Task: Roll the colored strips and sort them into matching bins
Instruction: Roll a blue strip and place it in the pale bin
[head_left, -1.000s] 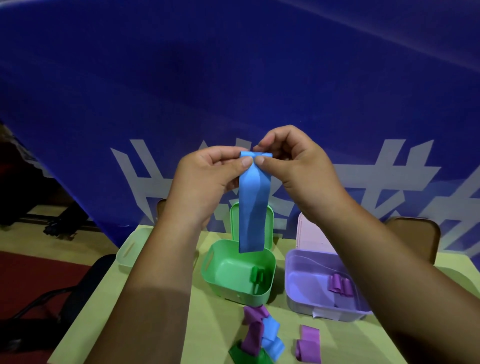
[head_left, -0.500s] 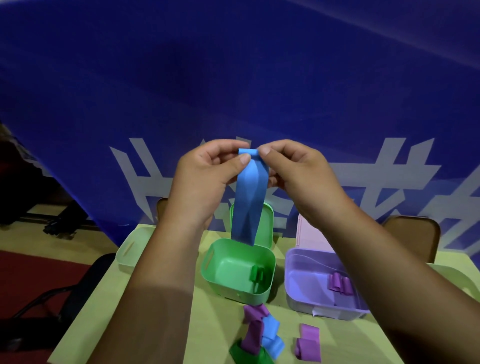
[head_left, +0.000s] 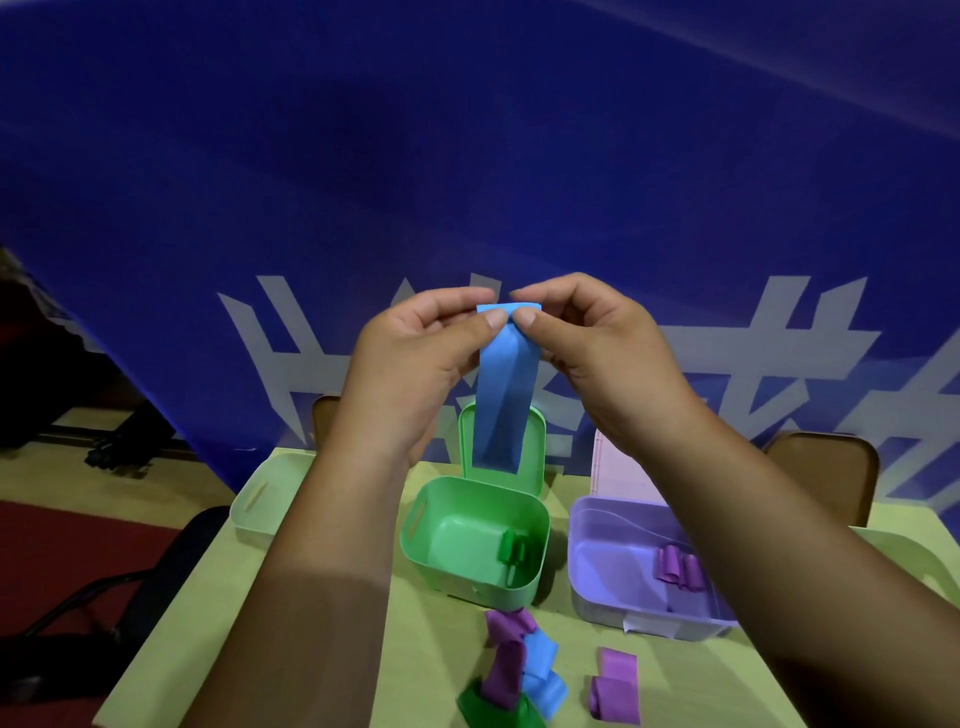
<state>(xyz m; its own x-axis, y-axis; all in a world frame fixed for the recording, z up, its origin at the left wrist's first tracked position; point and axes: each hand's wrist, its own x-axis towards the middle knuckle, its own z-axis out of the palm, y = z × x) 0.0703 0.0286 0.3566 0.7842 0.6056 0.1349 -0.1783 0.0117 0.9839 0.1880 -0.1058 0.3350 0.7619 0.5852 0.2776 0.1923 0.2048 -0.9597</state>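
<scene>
Pinching the top end of the blue strip (head_left: 504, 395) with left hand (head_left: 410, 364) and right hand (head_left: 597, 353), better to roll downward tightly, keeping both edges even.

- Setting: an indoor staged work station of the event-hall or booth kind. The exact premises cannot be determined.
- Backdrop: a large blue banner (head_left: 467, 182) with oversized white characters (head_left: 291, 364) hangs right behind the table and closes off the view.
- Furniture: a small yellow-green table (head_left: 441, 649), with a brown chair back (head_left: 826, 473) at its far side and a black swivel chair (head_left: 192, 540) at its left edge.
- Floor: pale, with red carpet (head_left: 62, 551) at left. Dark gear (head_left: 119, 457) lies near the banner's foot.
- Table-top: a green bin (head_left: 415, 525), a purple bin (head_left: 597, 597) and loose strips (head_left: 519, 670), a laid-out exercise rather than household clutter.
</scene>
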